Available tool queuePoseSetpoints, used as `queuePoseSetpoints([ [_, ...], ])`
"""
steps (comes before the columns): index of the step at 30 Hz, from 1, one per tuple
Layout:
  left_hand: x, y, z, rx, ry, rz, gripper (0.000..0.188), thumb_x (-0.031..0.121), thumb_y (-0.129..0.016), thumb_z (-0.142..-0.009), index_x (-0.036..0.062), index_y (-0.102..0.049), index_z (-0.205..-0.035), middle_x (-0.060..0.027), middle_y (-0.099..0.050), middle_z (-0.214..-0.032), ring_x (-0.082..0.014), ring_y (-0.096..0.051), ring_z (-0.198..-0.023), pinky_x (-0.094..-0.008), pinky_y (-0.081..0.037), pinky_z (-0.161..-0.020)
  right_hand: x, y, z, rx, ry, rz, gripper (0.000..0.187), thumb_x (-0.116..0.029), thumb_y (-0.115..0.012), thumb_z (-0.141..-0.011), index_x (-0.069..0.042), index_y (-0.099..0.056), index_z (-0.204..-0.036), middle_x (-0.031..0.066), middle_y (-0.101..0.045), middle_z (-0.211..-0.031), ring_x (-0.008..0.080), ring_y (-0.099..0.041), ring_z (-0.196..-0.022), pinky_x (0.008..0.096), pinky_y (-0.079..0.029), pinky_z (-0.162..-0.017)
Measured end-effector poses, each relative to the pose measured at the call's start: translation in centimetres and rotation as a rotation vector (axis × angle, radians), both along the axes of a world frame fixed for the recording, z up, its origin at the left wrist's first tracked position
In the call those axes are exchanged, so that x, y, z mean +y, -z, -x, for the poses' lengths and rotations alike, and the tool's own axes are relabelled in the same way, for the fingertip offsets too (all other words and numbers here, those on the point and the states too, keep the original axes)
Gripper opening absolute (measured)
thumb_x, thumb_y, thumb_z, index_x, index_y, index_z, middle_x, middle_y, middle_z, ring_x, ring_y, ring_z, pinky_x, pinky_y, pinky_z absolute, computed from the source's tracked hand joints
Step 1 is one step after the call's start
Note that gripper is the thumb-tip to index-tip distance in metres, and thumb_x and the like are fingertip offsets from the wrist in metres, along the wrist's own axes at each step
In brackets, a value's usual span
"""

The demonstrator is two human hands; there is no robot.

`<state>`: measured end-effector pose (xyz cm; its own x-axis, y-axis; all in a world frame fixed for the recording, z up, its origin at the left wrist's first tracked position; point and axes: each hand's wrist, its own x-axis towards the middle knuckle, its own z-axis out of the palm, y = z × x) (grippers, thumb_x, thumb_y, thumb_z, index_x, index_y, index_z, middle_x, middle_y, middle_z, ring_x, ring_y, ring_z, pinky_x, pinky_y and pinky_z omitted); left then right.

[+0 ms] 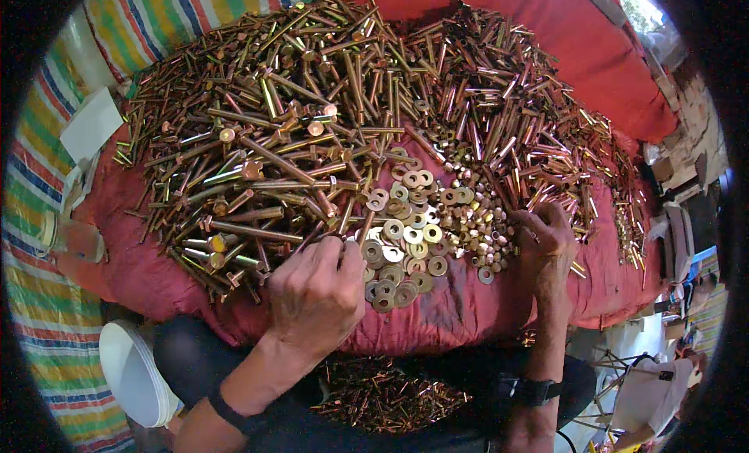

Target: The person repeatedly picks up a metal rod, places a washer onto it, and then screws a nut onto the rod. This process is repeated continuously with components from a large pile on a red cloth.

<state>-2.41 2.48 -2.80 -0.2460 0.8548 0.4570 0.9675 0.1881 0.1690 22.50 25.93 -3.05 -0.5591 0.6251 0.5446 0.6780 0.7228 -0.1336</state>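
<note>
My left hand [318, 288] is closed, its knuckles up, where the pile of long hex bolts [265, 161] meets the flat washers [394, 254]. Bolt shanks lie right by its fingertips, but what the fingers grip is hidden. Over on the right, my right hand [546, 233] bends its fingers together at the edge of the small hex nuts [484, 227] and the heap of metal sleeves [538, 141]. Anything between those fingers is too small or covered to make out. The washers and nuts lie side by side between my hands.
All this hardware rests on a red cloth [468, 316]. Another heap of small metal parts [390, 394] lies lower, between my legs. A round white lid or tub [136, 375] stands at the lower left, near striped sheeting [47, 274]. A clear jar [80, 241] sits at the left edge.
</note>
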Motion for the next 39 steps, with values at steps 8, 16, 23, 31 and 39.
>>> queuePoseSetpoints([
  [8,0.9,-2.2,0.1,-0.394,0.151,-0.275,0.008,0.007,-0.069,-0.083,0.0043,-0.065,-0.089,-0.0111,-0.063,-0.075,-0.0273,-0.064,-0.062,-0.0391,-0.051,-0.059,-3.5,-4.8,2.5,0.282,-0.232,-0.06,0.023,-0.004,-0.073,-0.086,-0.005,-0.072,-0.109,0.0141,-0.07,-0.106,0.0311,-0.068,-0.093,0.0367,-0.055,-0.085],
  [16,-1.2,-4.1,-0.1,-1.948,0.081,-0.001,0.012,0.009,-0.059,-0.096,-0.0015,-0.065,-0.099,-0.0026,-0.061,-0.067,-0.0067,-0.05,-0.049,-0.0241,-0.037,-0.047,-10.2,-0.7,5.0,0.197,-0.204,0.472,0.018,-0.011,-0.075,-0.091,-0.002,-0.069,-0.106,0.0142,-0.069,-0.084,0.0325,-0.068,-0.07,0.0411,-0.055,-0.066],
  [23,-1.8,-3.8,-1.0,-1.638,0.103,0.221,0.015,0.013,-0.067,-0.1,-0.0009,-0.067,-0.096,0.0,-0.06,-0.065,-0.0045,-0.051,-0.053,-0.0237,-0.037,-0.048,-9.9,0.1,4.9,0.009,-0.238,0.399,0.019,-0.009,-0.081,-0.088,-0.001,-0.073,-0.102,0.0149,-0.072,-0.086,0.0277,-0.071,-0.072,0.0373,-0.056,-0.066],
  [31,-1.8,-2.0,-2.1,-1.33,0.061,0.191,0.013,0.013,-0.071,-0.096,0.0002,-0.07,-0.098,-0.0039,-0.064,-0.067,-0.0065,-0.058,-0.059,-0.028,-0.044,-0.054,-9.6,-0.3,4.7,0.16,-0.238,0.656,0.017,-0.015,-0.078,-0.09,-0.002,-0.072,-0.099,0.0182,-0.073,-0.088,0.0379,-0.072,-0.077,0.0432,-0.058,-0.07],
  [39,-1.8,-1.4,-2.3,-1.224,0.056,0.112,0.015,0.015,-0.073,-0.093,0.0006,-0.071,-0.099,-0.0094,-0.067,-0.068,-0.0125,-0.062,-0.059,-0.032,-0.048,-0.057,-9.3,-0.9,5.1,0.064,-0.251,0.656,0.019,-0.016,-0.076,-0.094,0.001,-0.075,-0.103,0.0179,-0.075,-0.091,0.0286,-0.073,-0.081,0.0382,-0.057,-0.069],
])
